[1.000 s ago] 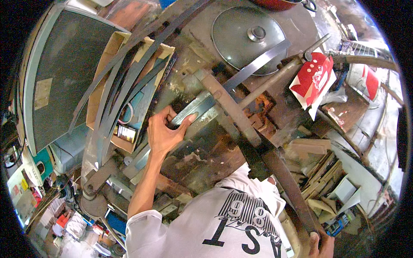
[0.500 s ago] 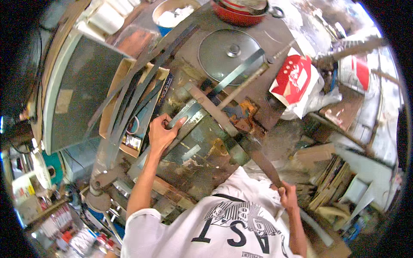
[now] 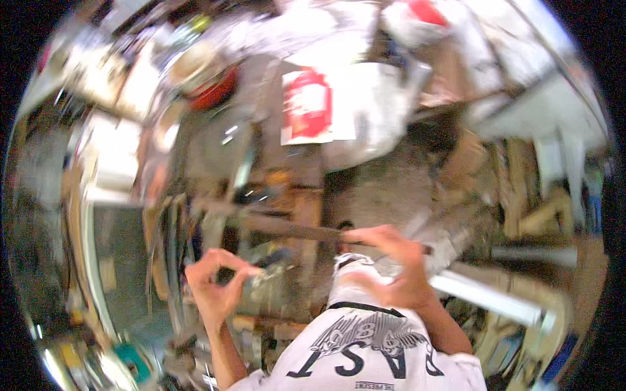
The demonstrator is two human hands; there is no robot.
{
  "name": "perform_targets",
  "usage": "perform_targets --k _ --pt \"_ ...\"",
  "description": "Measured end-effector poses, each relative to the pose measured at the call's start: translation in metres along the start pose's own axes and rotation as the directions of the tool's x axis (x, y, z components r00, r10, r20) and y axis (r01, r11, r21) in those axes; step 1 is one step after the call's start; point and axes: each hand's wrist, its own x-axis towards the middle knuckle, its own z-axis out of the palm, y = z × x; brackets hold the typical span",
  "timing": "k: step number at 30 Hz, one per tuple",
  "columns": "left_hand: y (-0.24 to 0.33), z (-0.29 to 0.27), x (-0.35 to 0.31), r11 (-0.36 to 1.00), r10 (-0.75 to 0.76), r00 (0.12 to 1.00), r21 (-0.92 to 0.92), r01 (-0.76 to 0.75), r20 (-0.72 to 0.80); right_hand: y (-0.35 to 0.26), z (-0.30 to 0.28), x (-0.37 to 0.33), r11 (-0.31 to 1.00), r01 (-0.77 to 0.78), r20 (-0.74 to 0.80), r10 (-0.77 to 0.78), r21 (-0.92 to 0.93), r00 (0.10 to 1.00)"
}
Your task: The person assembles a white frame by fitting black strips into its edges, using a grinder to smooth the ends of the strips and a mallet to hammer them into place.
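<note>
The view is smeared by motion. My left hand (image 3: 215, 283) hovers over the bench device, thumb and fingertips brought together in a pinch. Anything small between them is too blurred to name. Beyond it runs a long brown metal lever bar (image 3: 300, 229), its near end reaching behind my right hand (image 3: 401, 270). That hand has its thumb and fingers spread apart, with the fingers overlapping the bar; whether they touch it I cannot tell. A narrow shiny metal strip (image 3: 244, 168) points away beyond the lever. Below the lever, the device's body is mostly blurred.
A red and white carton (image 3: 308, 107) sits beside white plastic bags (image 3: 372, 120). A round glass lid (image 3: 222, 143) and a red pot (image 3: 212, 91) are at the far left. A grey panel (image 3: 120, 254) stands at left; wood scraps (image 3: 518, 176) lie at right.
My right hand has come off the lever's end grip, risen and opened. My left hand has drawn back from the metal strip. The whole view has swung to the right.
</note>
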Motion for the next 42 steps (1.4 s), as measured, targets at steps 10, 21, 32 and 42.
perform_targets --k 10,21,32,42 --pt "0.208 0.218 -0.126 0.900 0.437 0.577 -0.329 -0.288 0.690 -0.028 -0.141 -0.313 0.999 0.020 -0.758 0.013 0.035 0.653" --pt "0.448 0.423 -0.556 0.508 0.404 -0.852 -0.856 -0.092 0.332 -0.158 -0.069 -0.774 0.865 -0.501 -0.866 -0.273 -0.030 -0.419" --pt "0.411 0.283 -0.970 0.467 -0.109 -0.678 -0.639 0.611 -0.727 -0.246 0.129 -0.868 0.786 -0.418 0.128 -0.523 0.456 -0.843" --pt "0.171 0.185 -1.314 0.833 -0.395 -0.492 -0.528 0.164 -0.776 -0.296 0.279 -0.951 0.964 -0.183 0.771 -0.266 0.195 -0.578"
